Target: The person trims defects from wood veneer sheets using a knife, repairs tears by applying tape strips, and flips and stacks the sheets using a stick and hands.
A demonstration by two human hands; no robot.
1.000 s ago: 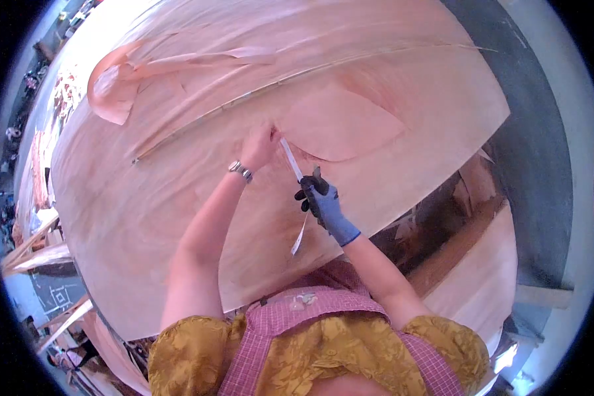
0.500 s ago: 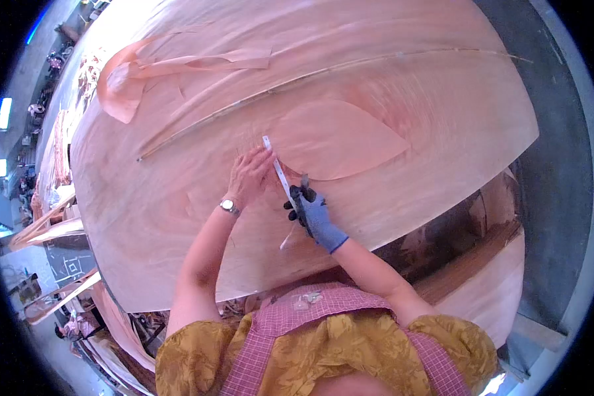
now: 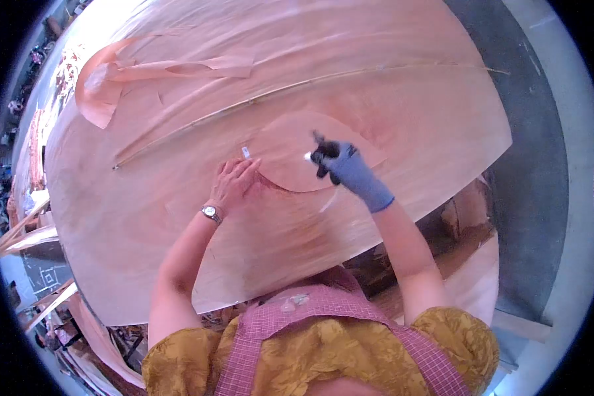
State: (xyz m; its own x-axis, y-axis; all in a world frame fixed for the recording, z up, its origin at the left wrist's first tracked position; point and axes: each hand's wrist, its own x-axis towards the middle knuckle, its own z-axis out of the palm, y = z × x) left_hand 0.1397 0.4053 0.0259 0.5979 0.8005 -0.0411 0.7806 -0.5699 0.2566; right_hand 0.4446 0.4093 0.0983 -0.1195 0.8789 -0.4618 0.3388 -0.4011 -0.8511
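Note:
My bare left hand, with a watch at the wrist, lies flat on a large sheet of wood veneer, fingers stretched out. Just past its fingertips shows the end of a short white strip of tape; the rest is hidden under the hand. My right hand wears a blue-grey glove with dark fingertips and is raised above an oval veneer patch. Its fingers are closed on a white tape, whose pale end pokes out; a blurred tail hangs below. A dark gap runs along the patch's lower left edge.
A long thin stick lies across the sheet beyond my hands. Curled veneer scrap rests at the far left. Wood strips stick out on the left, and a dark grey surface borders the sheet's right side.
My right hand has moved up and right, away from my left hand. The white strip that ran between both hands now shows only at my left fingertips. My left hand has flattened.

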